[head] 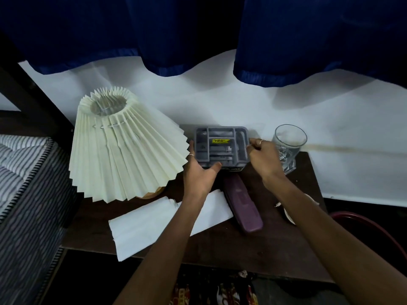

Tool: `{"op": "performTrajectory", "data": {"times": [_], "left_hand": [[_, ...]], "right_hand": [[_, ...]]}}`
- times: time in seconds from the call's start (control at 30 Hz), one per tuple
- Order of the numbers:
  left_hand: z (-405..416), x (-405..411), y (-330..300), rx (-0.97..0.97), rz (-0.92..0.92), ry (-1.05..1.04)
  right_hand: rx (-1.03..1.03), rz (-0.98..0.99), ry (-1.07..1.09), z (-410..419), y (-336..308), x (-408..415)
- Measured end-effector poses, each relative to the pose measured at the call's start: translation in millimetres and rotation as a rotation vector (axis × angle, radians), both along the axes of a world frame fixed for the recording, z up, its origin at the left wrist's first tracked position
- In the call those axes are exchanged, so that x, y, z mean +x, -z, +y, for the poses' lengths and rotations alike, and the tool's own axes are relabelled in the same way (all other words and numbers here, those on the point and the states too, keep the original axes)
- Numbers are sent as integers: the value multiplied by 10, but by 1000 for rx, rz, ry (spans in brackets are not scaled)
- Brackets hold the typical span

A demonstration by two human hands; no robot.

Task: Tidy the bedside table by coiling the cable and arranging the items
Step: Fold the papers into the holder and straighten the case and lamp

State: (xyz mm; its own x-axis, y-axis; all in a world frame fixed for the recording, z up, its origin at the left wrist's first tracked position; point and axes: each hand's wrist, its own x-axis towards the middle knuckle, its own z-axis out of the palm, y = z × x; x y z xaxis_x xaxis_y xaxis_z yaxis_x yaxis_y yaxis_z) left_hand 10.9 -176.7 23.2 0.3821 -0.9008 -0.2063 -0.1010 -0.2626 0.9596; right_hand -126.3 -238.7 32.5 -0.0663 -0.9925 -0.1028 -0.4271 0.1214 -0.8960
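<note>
A grey plastic organiser tray (221,143) with several compartments and a yellow label sits at the back of the dark bedside table (253,249). My left hand (199,172) grips its left and front edge, thumb on the front rim. My right hand (262,157) pinches its right edge. A purple case (242,205) lies in front of the tray. White paper (158,223) lies under my left forearm. A bit of white cable (288,211) shows beside my right forearm, mostly hidden.
A pleated cream lampshade (123,148) on a wooden base fills the table's left side. A clear glass (287,146) stands at the back right, close to my right hand. Blue curtains (198,34) hang behind. A striped mattress (24,172) lies at left.
</note>
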Motion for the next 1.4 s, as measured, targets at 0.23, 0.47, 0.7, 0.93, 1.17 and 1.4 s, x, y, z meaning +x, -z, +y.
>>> {"op": "performTrajectory", "data": {"times": [0.23, 0.47, 0.7, 0.93, 1.17, 1.4], "left_hand": [[-231, 13, 41, -24, 50, 5], [-263, -16, 37, -74, 57, 23], [242, 57, 125, 27, -18, 71], [1298, 486, 264, 195, -130, -215], [1875, 902, 116, 212, -291, -574], [1812, 1298, 351, 407, -72, -536]], "right_hand": [[-33, -31, 47, -24, 64, -5], [-95, 19, -5, 10, 109, -49], [-227, 145, 15, 584, 184, -128], [-262, 316, -339, 1343, 389, 92], [-81, 407, -659, 1616, 384, 642], [181, 257, -261, 1371, 325, 1189]]}}
